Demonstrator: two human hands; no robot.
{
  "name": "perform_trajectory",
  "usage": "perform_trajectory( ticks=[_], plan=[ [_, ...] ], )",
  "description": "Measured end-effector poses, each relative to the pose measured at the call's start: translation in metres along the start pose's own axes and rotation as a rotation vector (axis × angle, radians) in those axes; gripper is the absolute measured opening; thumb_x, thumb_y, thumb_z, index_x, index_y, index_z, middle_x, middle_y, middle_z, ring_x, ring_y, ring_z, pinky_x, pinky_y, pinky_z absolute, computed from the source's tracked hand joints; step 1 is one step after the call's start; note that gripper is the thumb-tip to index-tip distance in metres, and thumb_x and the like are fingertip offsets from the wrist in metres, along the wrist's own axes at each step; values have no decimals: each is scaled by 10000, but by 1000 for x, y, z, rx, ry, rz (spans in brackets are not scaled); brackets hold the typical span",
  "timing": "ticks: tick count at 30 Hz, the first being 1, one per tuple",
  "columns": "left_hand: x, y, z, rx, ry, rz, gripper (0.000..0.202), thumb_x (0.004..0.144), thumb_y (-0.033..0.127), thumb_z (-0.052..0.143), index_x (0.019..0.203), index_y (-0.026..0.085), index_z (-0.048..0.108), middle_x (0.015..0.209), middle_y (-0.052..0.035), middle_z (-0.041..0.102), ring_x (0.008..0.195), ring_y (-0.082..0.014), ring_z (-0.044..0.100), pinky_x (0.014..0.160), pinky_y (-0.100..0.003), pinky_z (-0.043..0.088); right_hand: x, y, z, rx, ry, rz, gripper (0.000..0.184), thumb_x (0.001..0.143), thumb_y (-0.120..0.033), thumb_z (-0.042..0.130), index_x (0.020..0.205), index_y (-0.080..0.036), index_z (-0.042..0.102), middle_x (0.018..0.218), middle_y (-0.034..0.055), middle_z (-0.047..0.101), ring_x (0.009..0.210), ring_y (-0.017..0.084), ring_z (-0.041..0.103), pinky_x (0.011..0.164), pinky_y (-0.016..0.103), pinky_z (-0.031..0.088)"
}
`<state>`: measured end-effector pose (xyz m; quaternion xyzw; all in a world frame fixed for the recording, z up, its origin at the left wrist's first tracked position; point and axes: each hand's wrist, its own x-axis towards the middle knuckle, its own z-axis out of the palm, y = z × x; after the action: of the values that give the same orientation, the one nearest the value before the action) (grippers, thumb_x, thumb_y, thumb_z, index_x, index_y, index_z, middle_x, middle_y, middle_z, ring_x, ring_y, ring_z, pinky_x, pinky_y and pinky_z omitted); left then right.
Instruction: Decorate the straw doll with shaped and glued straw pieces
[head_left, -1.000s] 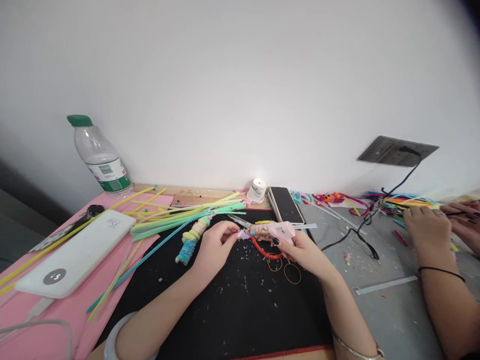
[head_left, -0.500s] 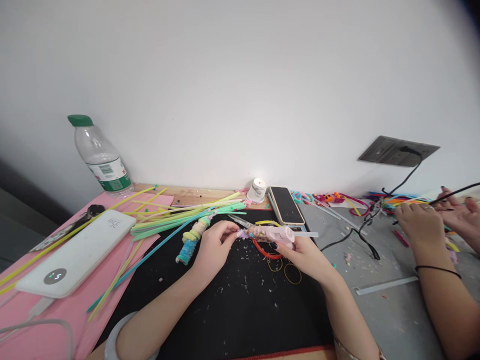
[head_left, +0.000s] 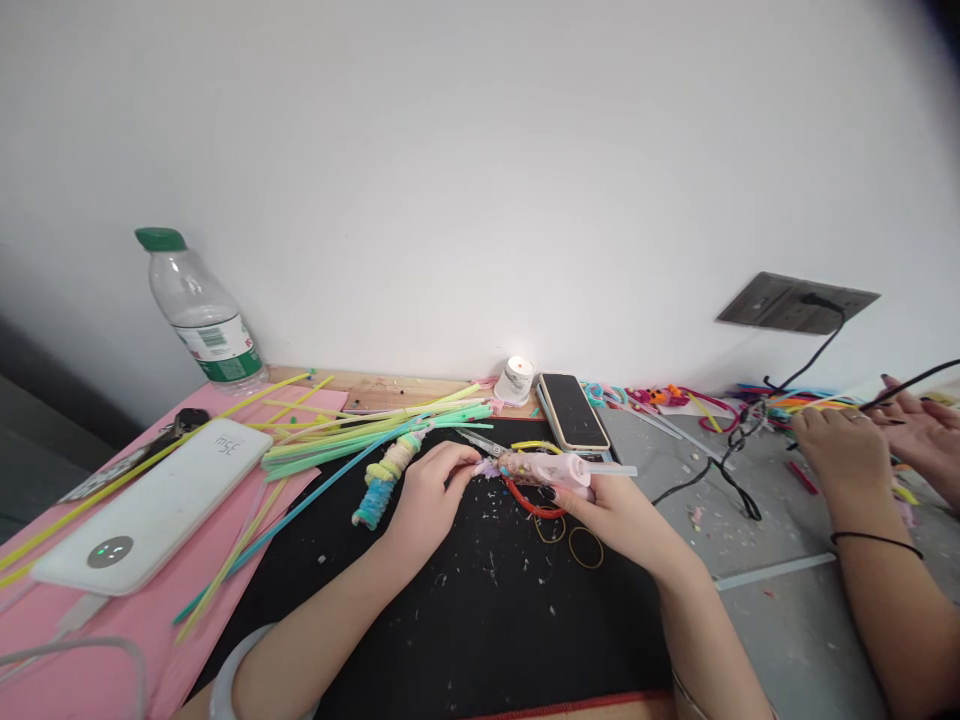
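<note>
My right hand [head_left: 619,510] is wrapped round a pale pink hot glue gun [head_left: 551,468], with a translucent glue stick [head_left: 611,469] poking out of its back end. The gun's nozzle points left, close to a small lilac fuzzy piece [head_left: 488,468]. My left hand [head_left: 441,490] pinches that piece between thumb and fingertips; whether the nozzle touches it I cannot tell. Just left of this hand lies a coil of blue, yellow and cream pipe cleaner [head_left: 381,482]. Behind the hands are scissors [head_left: 480,441], partly hidden, and a red pipe cleaner [head_left: 532,503] curves beneath the gun.
Pipe cleaners [head_left: 375,430], a white power bank [head_left: 154,505] and a bottle [head_left: 202,320] are at left. A phone [head_left: 574,412] and a small white cup [head_left: 515,380] stand near the wall. Rubber bands [head_left: 585,547] lie on the black mat [head_left: 480,640]. Another person's hands [head_left: 844,455] work at right beside cables [head_left: 739,440].
Both my hands stay almost in place, the glue gun still at the lilac piece. My right forearm has shifted slightly to the right.
</note>
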<state>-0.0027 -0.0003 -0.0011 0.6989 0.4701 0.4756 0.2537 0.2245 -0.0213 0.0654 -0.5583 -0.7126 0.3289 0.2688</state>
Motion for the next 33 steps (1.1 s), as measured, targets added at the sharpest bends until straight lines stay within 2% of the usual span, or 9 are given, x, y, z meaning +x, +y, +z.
perform_trajectory(
  ticks=[5, 9, 12, 16, 19, 22, 28, 31, 33],
  plan=[
    [1, -2, 0, -67, 62, -72, 103, 830, 189, 521, 827, 209, 621, 842, -31, 649, 805, -174, 615, 718, -282, 501, 0, 2, -5, -96, 25, 4, 292, 825, -377, 527, 953, -181, 701, 710, 21, 662, 618, 185, 565, 546, 250, 424],
    [2, -2, -1, -146, 108, -135, 88, 819, 216, 543, 835, 205, 629, 864, -36, 654, 810, -174, 629, 733, -286, 518, -1, 23, -14, -63, 185, 126, 335, 839, -434, 478, 778, -146, 638, 522, -2, 531, 485, 138, 460, 455, 231, 357],
    [2, -1, -1, -187, 153, -169, 90, 806, 247, 567, 836, 203, 640, 861, -37, 662, 810, -178, 640, 749, -294, 523, -5, 39, -30, -161, 357, 242, 367, 814, -472, 472, 645, -158, 556, 510, 5, 502, 483, 136, 447, 452, 237, 341],
    [4, -2, -1, -256, 214, -228, 98, 782, 273, 598, 832, 195, 631, 871, -40, 669, 842, -188, 650, 773, -307, 524, -15, 55, -59, -420, 491, 318, 354, 752, -469, 507, 864, -164, 647, 654, 44, 630, 591, 194, 556, 527, 263, 391],
    [6, -5, -1, -363, 243, -280, 131, 779, 308, 608, 838, 191, 606, 876, -40, 673, 859, -194, 662, 798, -324, 526, -20, 70, -77, -527, 472, 358, 455, 675, -473, 540, 993, -169, 654, 770, 72, 688, 675, 249, 620, 582, 301, 420],
    [8, -7, -2, -432, 258, -315, 161, 775, 335, 613, 849, 193, 594, 851, -25, 676, 838, -189, 674, 811, -331, 529, -22, 93, -87, -608, 441, 474, 502, 625, -452, 574, 1009, -138, 654, 722, 88, 687, 654, 270, 633, 571, 316, 423],
    [11, -4, -4, -477, 302, -363, 148, 755, 320, 617, 825, 193, 587, 830, -16, 687, 826, -186, 683, 800, -332, 543, -19, 126, -92, -724, 371, 404, 468, 578, -336, 601, 1001, -153, 678, 784, 107, 688, 737, 299, 642, 617, 359, 448],
    [11, -4, -3, -495, 310, -361, 147, 748, 311, 620, 823, 190, 584, 824, -17, 686, 819, -186, 685, 798, -336, 547, -14, 114, -85, -743, 535, 260, 348, 601, -339, 599, 890, -176, 702, 925, 132, 676, 882, 322, 620, 714, 408, 452],
    [11, -4, -3, -512, 315, -363, 154, 745, 312, 622, 827, 187, 583, 819, -19, 682, 819, -187, 684, 796, -340, 549, -7, 93, -74, -620, 627, 122, 212, 679, -346, 553, 733, -188, 684, 934, 115, 672, 875, 282, 618, 722, 380, 455]
  ],
)
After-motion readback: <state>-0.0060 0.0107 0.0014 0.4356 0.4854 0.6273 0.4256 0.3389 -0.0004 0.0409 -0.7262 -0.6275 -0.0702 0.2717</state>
